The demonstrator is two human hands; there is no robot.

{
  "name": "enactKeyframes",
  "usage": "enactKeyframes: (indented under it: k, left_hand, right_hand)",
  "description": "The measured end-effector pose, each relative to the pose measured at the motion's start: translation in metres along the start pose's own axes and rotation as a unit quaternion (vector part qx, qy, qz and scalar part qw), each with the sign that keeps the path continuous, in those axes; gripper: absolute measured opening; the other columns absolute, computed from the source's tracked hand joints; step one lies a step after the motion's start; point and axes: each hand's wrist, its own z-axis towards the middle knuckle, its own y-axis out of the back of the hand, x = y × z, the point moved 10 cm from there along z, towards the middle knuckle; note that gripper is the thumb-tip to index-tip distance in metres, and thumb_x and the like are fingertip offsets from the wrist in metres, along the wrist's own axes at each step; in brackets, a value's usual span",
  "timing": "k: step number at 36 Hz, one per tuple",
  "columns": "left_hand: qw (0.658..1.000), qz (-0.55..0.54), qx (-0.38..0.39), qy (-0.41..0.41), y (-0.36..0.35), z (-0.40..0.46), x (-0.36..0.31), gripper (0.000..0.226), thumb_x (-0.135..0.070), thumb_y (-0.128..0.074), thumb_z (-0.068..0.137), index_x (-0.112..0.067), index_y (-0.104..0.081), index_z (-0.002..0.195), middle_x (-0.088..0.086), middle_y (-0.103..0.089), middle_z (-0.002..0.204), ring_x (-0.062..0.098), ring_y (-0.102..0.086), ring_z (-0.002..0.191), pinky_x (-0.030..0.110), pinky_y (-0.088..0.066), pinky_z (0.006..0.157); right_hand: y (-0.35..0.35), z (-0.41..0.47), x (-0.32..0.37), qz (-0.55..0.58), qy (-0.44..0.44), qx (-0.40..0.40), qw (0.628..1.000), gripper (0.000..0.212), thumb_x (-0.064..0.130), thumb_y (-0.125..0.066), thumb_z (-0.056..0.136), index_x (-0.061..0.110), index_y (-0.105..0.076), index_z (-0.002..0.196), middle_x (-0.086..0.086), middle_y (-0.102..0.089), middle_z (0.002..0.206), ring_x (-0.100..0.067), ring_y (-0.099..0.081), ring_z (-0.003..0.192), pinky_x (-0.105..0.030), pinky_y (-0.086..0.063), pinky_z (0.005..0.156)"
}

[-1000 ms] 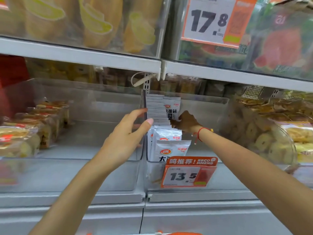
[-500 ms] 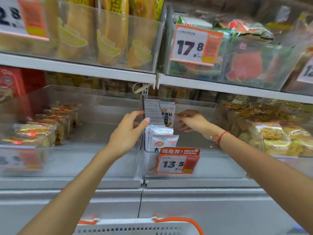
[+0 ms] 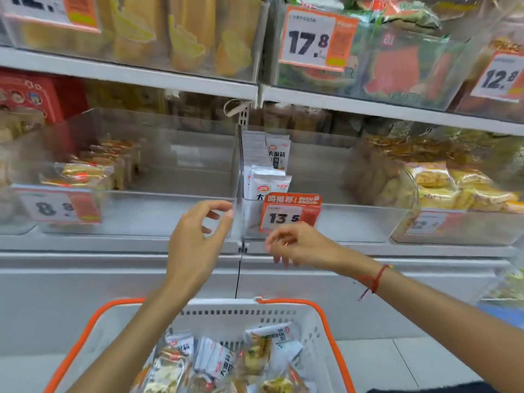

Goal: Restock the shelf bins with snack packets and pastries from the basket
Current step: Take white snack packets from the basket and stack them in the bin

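Your left hand (image 3: 198,239) and right hand (image 3: 295,246) have come back out of the clear middle bin (image 3: 326,219), where half a second ago both were up among the white snack packets (image 3: 269,181). Now they hang in front of the shelf edge, below the 13.5 price tag (image 3: 290,212), fingers loosely curled and holding nothing. The white packets you were straightening stand upright in a row at the bin's left end, against the clear divider; the rest of that bin looks bare. To the left, a bin holds wrapped pastries (image 3: 85,174) near its left side only, with open floor beside them. The view has tipped down too, so the orange-rimmed basket (image 3: 255,310) now shows in the near foreground, with more white packets and wrapped pastries (image 3: 255,353) piled in it. That suggests one placement is finished and your hands are free for the next load; plenty of stock is left to shelve.
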Motion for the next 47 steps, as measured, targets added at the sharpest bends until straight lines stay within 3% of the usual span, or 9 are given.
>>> enactKeyframes:
  k: [7,10,12,18,23,32,38,42,47]
  left_hand:
    - [0.987,0.065,0.064,0.135,-0.006,-0.065,0.101,0.01,-0.036,-0.056,0.095,-0.033,-0.065,0.097,-0.015,-0.064,0.091,-0.001,-0.057,0.074,0.025,-0.044,0.064]
    - [0.961,0.127,0.152,0.191,-0.018,-0.09,0.154,0.008,-0.031,-0.056,0.096,-0.031,-0.064,0.097,-0.014,-0.064,0.091,0.007,-0.06,0.086,0.022,-0.043,0.066]
    - [0.935,0.158,0.228,0.22,-0.028,-0.107,0.188,0.009,-0.026,-0.057,0.095,-0.031,-0.064,0.096,-0.014,-0.064,0.095,0.01,-0.062,0.092,0.024,-0.046,0.073]
    - [0.857,0.243,0.338,0.305,-0.043,-0.157,0.267,0.026,-0.012,-0.053,0.093,-0.035,-0.064,0.084,-0.005,-0.07,0.104,0.019,-0.06,0.11,0.039,-0.042,0.103]
    - [0.811,0.322,0.405,0.272,-0.069,-0.176,0.278,0.032,-0.019,-0.046,0.098,-0.025,-0.065,0.122,-0.004,-0.064,0.126,0.017,-0.06,0.113,0.028,-0.045,0.098]
    - [0.743,0.474,0.451,0.139,-0.106,-0.177,0.276,0.03,-0.035,-0.053,0.097,-0.022,-0.061,0.123,0.004,-0.055,0.127,0.021,-0.045,0.123,0.032,-0.038,0.099]
    - [0.741,0.479,0.449,0.138,-0.111,-0.178,0.277,0.028,-0.042,-0.058,0.093,-0.025,-0.063,0.114,0.0,-0.053,0.126,0.018,-0.043,0.124,0.032,-0.035,0.103]
    - [0.766,0.45,0.441,0.127,-0.109,-0.173,0.271,0.024,-0.035,-0.051,0.098,-0.022,-0.065,0.114,0.0,-0.055,0.123,0.019,-0.043,0.12,0.033,-0.035,0.099]
    - [0.824,0.332,0.42,0.186,-0.092,-0.161,0.257,0.017,-0.032,-0.04,0.103,-0.023,-0.052,0.111,0.004,-0.063,0.104,0.022,-0.057,0.097,0.03,-0.04,0.072]
  right_hand:
    - [-0.099,0.005,-0.099,-0.087,-0.143,0.164,0.972,0.023,0.02,-0.055,0.096,0.004,-0.066,0.109,0.0,-0.066,0.083,-0.011,-0.062,0.069,-0.015,-0.049,0.058]
    - [-0.138,0.006,-0.135,-0.11,-0.166,0.186,0.962,0.02,0.017,-0.055,0.095,0.005,-0.068,0.105,-0.008,-0.068,0.109,-0.011,-0.062,0.1,-0.017,-0.048,0.069]
    - [-0.159,0.008,-0.15,-0.146,-0.16,0.181,0.959,0.021,0.014,-0.053,0.093,0.007,-0.069,0.106,-0.007,-0.065,0.122,-0.011,-0.053,0.119,-0.021,-0.045,0.084]
    - [-0.224,0.016,-0.178,-0.157,-0.132,0.152,0.967,0.03,0.012,-0.046,0.098,0.014,-0.062,0.123,-0.006,-0.059,0.132,-0.022,-0.055,0.118,-0.032,-0.044,0.1]
    - [-0.266,0.023,-0.196,-0.2,-0.127,0.189,0.953,0.038,0.017,-0.047,0.098,0.01,-0.049,0.135,-0.011,-0.05,0.139,-0.027,-0.048,0.127,-0.039,-0.04,0.106]
    - [-0.276,0.04,-0.224,-0.22,-0.178,0.113,0.952,0.037,0.0,-0.056,0.086,0.013,-0.054,0.121,-0.007,-0.059,0.117,-0.024,-0.06,0.107,-0.035,-0.054,0.086]
    - [-0.266,0.04,-0.226,-0.22,-0.147,0.103,0.959,0.014,0.008,-0.058,0.087,0.02,-0.052,0.084,0.0,-0.058,0.089,-0.018,-0.058,0.088,-0.031,-0.051,0.082]
    - [-0.251,0.042,-0.22,-0.19,-0.136,0.084,0.969,0.023,0.022,-0.064,0.088,0.021,-0.048,0.071,0.003,-0.058,0.077,-0.014,-0.054,0.075,-0.024,-0.043,0.07]
    - [-0.232,0.046,-0.203,-0.094,-0.123,0.086,0.984,0.023,0.019,-0.067,0.088,0.027,-0.05,0.074,0.005,-0.062,0.084,-0.013,-0.06,0.08,-0.023,-0.049,0.07]
